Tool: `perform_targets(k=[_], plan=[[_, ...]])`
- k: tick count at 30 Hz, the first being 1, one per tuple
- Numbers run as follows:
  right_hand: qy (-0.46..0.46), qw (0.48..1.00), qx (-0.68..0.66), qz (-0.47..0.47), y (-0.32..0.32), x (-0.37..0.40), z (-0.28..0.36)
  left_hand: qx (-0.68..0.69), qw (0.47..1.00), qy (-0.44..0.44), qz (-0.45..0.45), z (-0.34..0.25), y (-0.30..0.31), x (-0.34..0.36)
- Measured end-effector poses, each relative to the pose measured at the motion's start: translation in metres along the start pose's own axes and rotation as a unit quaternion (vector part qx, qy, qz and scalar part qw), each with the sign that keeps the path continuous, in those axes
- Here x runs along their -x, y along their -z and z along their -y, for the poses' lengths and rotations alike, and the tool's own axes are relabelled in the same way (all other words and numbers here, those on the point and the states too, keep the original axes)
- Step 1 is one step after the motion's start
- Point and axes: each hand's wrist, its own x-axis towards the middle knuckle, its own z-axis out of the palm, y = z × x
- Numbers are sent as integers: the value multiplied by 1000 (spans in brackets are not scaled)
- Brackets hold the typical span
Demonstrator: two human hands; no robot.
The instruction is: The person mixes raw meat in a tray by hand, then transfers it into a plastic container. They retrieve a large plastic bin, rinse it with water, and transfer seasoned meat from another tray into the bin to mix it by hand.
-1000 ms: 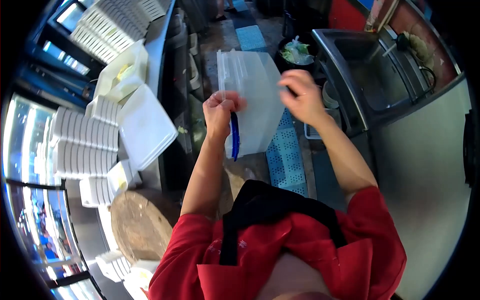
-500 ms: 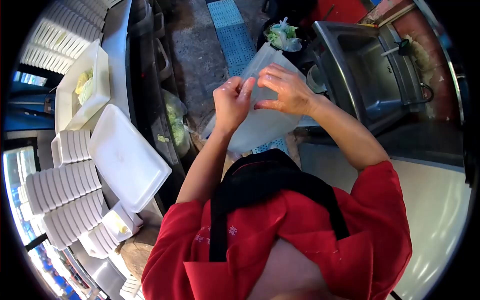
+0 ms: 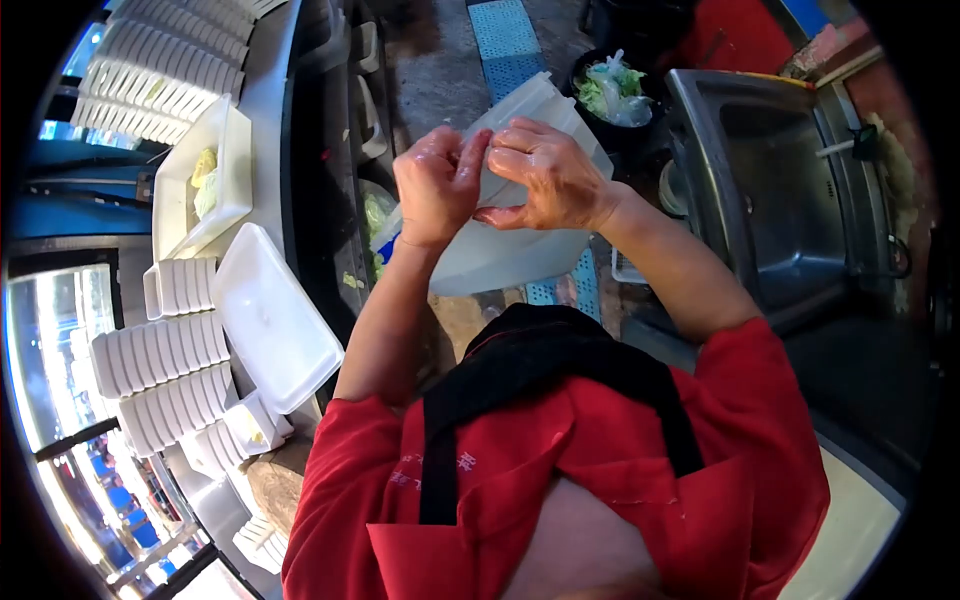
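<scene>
Near one metal sink (image 3: 785, 190), two hands (image 3: 437, 190) (image 3: 550, 175) are at one translucent container (image 3: 495, 262).

Metal counter (image 3: 270, 90): a long grey strip down the left side
Counter, far part: a stack of white trays (image 3: 165, 80), then a deep white bin (image 3: 234, 165)
Counter, near part: more tray stacks (image 3: 165, 350), a flat white tray (image 3: 275, 320) just beside them, a round wooden block (image 3: 276, 487) partly hidden
Under the counter: pale bins (image 3: 372, 143), their support too dark to tell
Floor (image 3: 425, 60): dark and worn, with blue perforated matting (image 3: 505, 30) and a black tub (image 3: 612, 134)
</scene>
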Motion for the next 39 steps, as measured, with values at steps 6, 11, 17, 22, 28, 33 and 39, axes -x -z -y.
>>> perform_targets(k=[6,11,17,22,28,33,39], plan=[[-29,999,10,9,14,26,-8,-12,999,3,39,-10,-12,-3],[-18,998,-23,-60,23,37,-12,5,998,-10,64,-16,-18,-6],[-427,889,22,-163,78,75,-92,107,993,14,44,-12,-4,-1],[-569,819,-9,-77,100,66,-113,116,993,-15,2,-12,-22,8],[-706,671,-224,-35,105,39,-103,58,977,-205,0,-14,-50,26],[-738,601,-306,-31,97,33,-126,92,964,-249,-17,-2,-54,37],[-646,691,-320,-56,101,-24,-109,107,966,-227,-57,4,-34,39]])
